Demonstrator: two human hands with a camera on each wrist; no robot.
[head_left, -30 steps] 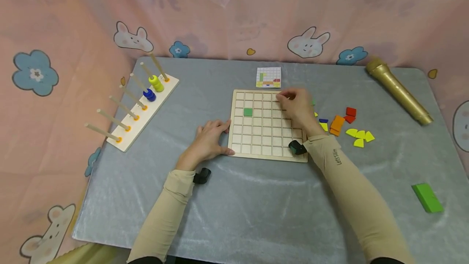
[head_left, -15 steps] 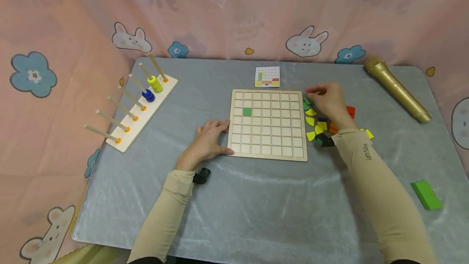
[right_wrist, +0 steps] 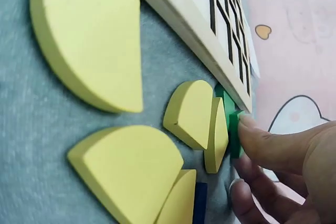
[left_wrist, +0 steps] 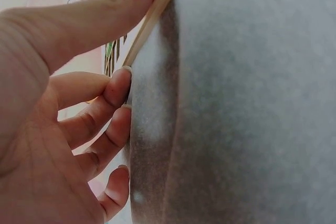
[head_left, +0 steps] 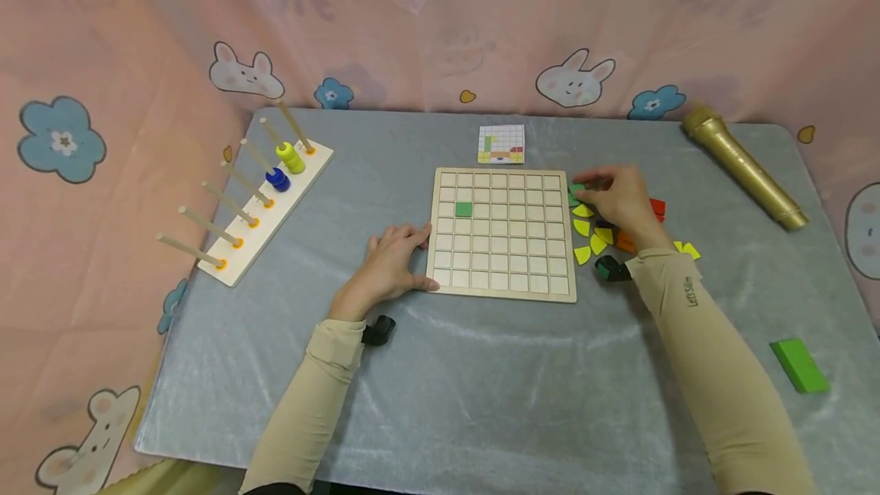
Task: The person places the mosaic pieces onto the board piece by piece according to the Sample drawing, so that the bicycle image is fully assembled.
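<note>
A pale wooden grid board [head_left: 500, 290] lies on the table, one green square [head_left: 464, 209] set in its upper left part. My left hand [head_left: 386, 272] rests at the board's left side, the thumb at the near corner and fingertips [left_wrist: 124, 82] touching the edge. Beyond the board's right edge, my right hand [head_left: 622, 201] pinches a green block [right_wrist: 237, 135], the thumb on its face. Another green block [right_wrist: 224, 101] lies beside it, close to the board's corner. Several yellow quarter-round pieces [right_wrist: 126, 166] lie close by.
A small pattern card [head_left: 501, 143] lies behind the board. To the left stands a peg rack [head_left: 237, 262] with blue and yellow rings. Orange [head_left: 626, 243] and red pieces [head_left: 658, 209] lie by the right wrist. A gold microphone [head_left: 745, 168] and a green block [head_left: 800, 366] sit farther right.
My right hand has moved right, from above the board's upper right corner to the loose pieces, and now pinches a green block. The left hand stays at the board's edge.
</note>
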